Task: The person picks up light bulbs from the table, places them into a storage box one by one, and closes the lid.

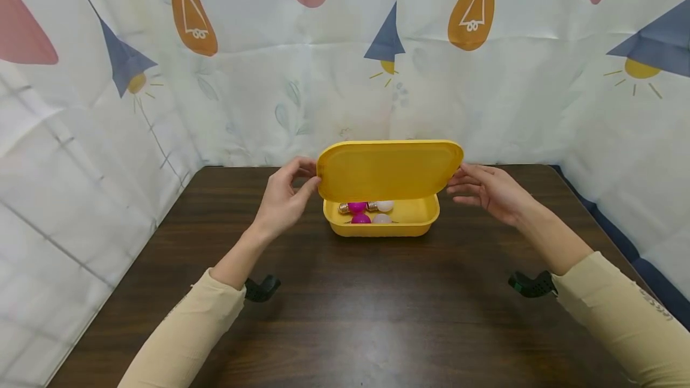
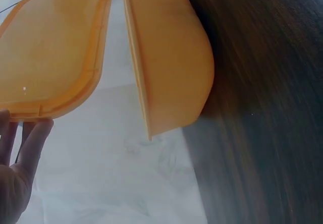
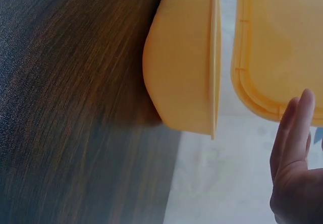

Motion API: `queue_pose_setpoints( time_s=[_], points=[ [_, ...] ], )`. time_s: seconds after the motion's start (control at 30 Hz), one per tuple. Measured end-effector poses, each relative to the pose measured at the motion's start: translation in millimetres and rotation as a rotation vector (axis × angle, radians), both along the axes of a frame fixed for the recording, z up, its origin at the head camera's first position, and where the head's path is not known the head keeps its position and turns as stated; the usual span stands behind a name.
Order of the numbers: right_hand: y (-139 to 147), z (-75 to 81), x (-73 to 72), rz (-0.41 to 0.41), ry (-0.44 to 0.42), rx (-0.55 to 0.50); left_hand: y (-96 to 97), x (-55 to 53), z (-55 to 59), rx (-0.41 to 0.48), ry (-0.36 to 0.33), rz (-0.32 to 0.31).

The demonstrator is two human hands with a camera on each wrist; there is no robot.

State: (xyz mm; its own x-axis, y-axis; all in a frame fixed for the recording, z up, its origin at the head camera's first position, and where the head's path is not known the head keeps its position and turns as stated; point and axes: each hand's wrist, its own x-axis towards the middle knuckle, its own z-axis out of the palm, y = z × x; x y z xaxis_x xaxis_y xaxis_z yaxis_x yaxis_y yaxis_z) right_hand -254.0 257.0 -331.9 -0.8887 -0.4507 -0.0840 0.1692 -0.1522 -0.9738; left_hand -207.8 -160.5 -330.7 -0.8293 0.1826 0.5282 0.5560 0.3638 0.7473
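Observation:
A yellow lid (image 1: 389, 171) is held tilted up over a yellow container (image 1: 383, 230), its underside facing me. My left hand (image 1: 288, 191) grips the lid's left end between thumb and fingers. At the opposite end, my right hand (image 1: 487, 190) holds the lid's edge, with some fingers extended below it. Inside the container lie pink bulbs (image 1: 360, 218) and white bulbs (image 1: 382, 218), some with metal screw bases showing; the lid hides the container's back part. Both wrist views show a gap between the lid (image 2: 48, 47) and the container's side (image 3: 184, 57).
The container stands on a dark wooden table (image 1: 366, 304), near its far edge. Behind the table hangs a white curtain (image 1: 345, 88) printed with lamps and bulbs. Dark wrist mounts (image 1: 262, 288) sit at both sleeve cuffs.

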Motion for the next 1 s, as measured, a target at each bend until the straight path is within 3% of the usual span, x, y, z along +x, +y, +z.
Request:
queue_pose_setpoints(
  time_s=[0.43, 0.7, 0.87, 1.0],
  points=[
    [0.6, 1.1, 1.0, -0.01, -0.069, -0.021, 0.5, -6.2, -12.1, -0.014, 0.248, -0.077],
    [-1.2, 4.7, -1.5, -0.045, -0.113, 0.058, 0.1, -10.7, -14.1, 0.001, 0.329, -0.172],
    [0.0, 2.4, -2.8, -0.014, -0.104, 0.062, -1.7, -12.6, -17.7, -0.002, 0.351, -0.221],
    [1.6, 0.8, -2.7, 0.02, -0.082, 0.074, -4.1, -15.3, -19.9, -0.045, 0.412, -0.26]
  ],
)
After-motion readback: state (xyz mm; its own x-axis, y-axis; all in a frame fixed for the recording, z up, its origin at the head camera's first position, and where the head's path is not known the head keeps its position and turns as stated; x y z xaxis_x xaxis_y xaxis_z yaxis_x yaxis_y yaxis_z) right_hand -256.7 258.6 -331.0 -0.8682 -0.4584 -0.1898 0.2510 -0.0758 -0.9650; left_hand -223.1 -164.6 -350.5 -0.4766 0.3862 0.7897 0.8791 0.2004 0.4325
